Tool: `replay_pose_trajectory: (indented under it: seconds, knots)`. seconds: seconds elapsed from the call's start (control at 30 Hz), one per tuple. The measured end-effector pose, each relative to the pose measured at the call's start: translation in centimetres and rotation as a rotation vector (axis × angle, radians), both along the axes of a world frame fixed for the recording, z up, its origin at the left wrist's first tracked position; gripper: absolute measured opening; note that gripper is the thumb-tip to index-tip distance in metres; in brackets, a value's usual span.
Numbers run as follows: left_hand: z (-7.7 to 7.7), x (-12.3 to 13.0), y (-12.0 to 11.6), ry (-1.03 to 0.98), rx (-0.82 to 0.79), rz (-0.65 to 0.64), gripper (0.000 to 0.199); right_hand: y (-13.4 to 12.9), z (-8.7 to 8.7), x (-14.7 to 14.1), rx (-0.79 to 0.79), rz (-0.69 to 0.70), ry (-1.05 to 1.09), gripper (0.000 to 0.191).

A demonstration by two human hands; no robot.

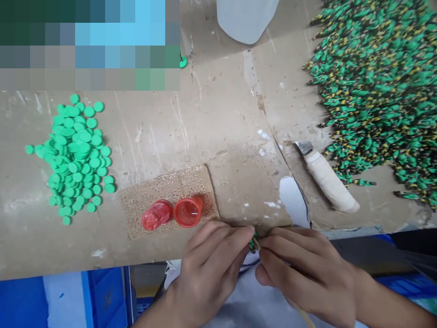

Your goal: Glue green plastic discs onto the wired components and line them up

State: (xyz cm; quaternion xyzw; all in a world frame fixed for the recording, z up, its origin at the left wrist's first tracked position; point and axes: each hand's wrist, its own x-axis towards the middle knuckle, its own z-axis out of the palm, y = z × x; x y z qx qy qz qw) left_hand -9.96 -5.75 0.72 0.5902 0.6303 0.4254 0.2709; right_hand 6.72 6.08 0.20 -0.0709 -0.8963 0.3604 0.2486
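Just over the table's front edge, my left hand (pixel 213 264) pinches a tiny green and dark figurine (pixel 253 241), mostly hidden by the fingertips. My right hand (pixel 307 269) is closed around a thin wooden stick (pixel 305 317), its tip at the figurine and its other end showing below the palm. Left of the hands, a wet-looking brown cardboard piece (pixel 164 184) bears two small red caps; one cap (pixel 188 212) faces up with liquid inside, while the other cap (pixel 157 215) holds a glossy red lump.
Green discs (pixel 77 155) lie heaped at the left. A large pile of green, yellow and dark figurines (pixel 378 100) covers the right side. Near it rests a blade with a wrapped handle (pixel 331 180). A pale rounded object (pixel 247 18) is at the top; blue bins (pixel 102 296) stand below.
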Motion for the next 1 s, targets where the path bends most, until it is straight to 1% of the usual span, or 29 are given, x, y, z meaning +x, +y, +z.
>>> replay_pose_trajectory:
  seconds: [0.07, 0.17, 0.4, 0.57, 0.63, 0.7, 0.77, 0.9, 1.0]
  knots:
    - [0.0, 0.0, 0.0, -0.007, -0.012, 0.006, 0.036, 0.0, 0.1, 0.0, -0.037, 0.031, -0.035, 0.022]
    - [-0.1, 0.0, -0.1, -0.024, -0.036, 0.012, 0.037, 0.2, 0.2, -0.1, -0.051, 0.05, -0.052, 0.025]
    - [0.1, -0.2, 0.2, -0.04, -0.042, 0.01, 0.03, 0.5, 0.3, -0.5, -0.03, 0.086, -0.063, 0.031]
    - [0.3, -0.3, 0.2, -0.036, -0.032, 0.005, 0.034, 0.9, 0.8, -1.2, -0.012, 0.115, -0.143, 0.035]
    - [0.4, -0.4, 0.3, -0.027, -0.032, 0.002, 0.033, 1.2, 0.8, -1.2, -0.013, 0.137, -0.129, 0.035]
    - [0.4, -0.4, 0.4, -0.008, -0.042, 0.001, 0.031, 1.4, 0.8, -1.0, -0.005, 0.151, -0.07, 0.035]
    - [0.4, -0.4, 0.5, 0.01, -0.049, 0.016, 0.029, 1.5, 1.0, -0.3, 0.017, 0.117, -0.07, 0.034]
    - [0.2, -0.2, 0.5, 0.007, -0.043, 0.042, 0.03, 1.3, 1.4, 1.1, 0.028, 0.032, -0.17, 0.033]
    - [0.1, -0.2, 0.4, -0.007, -0.038, 0.029, 0.031, 1.1, 1.4, 0.8, 0.057, 0.017, -0.133, 0.03]
